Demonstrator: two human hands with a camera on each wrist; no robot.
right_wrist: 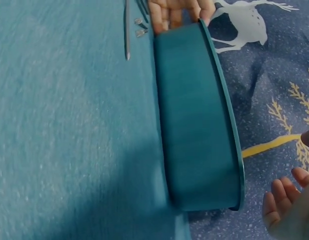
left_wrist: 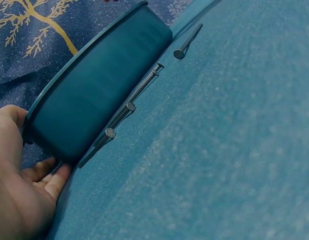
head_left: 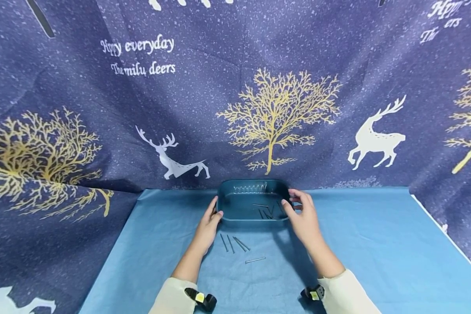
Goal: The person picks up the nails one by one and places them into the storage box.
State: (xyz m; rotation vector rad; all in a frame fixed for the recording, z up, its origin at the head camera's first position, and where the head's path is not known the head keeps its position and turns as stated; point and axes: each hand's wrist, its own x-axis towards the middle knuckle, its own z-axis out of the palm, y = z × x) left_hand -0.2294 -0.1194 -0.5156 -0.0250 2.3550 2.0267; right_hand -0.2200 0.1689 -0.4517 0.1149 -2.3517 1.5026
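A dark teal rectangular tray point(head_left: 241, 219) stands at the back of the blue cloth, with several nails point(head_left: 261, 205) lying inside it. My left hand point(head_left: 206, 226) grips the tray's left end. In the left wrist view its thumb is at the rim and its fingers point(left_wrist: 58, 181) reach the lower edge. At the other end, my right hand point(head_left: 304, 216) is spread beside the rim. A gap shows between its loosely bent fingers point(right_wrist: 280, 197) and the tray in the right wrist view. Several more nails point(head_left: 227, 243) lie on the cloth before the tray, one point(head_left: 255, 260) set crosswise.
Light blue cloth point(head_left: 377, 244) covers the table. Close behind the tray hangs a dark blue curtain point(head_left: 204, 96) printed with deer and yellow trees. A black strap device point(head_left: 201, 299) sits at the left cuff, another point(head_left: 313, 293) at the right.
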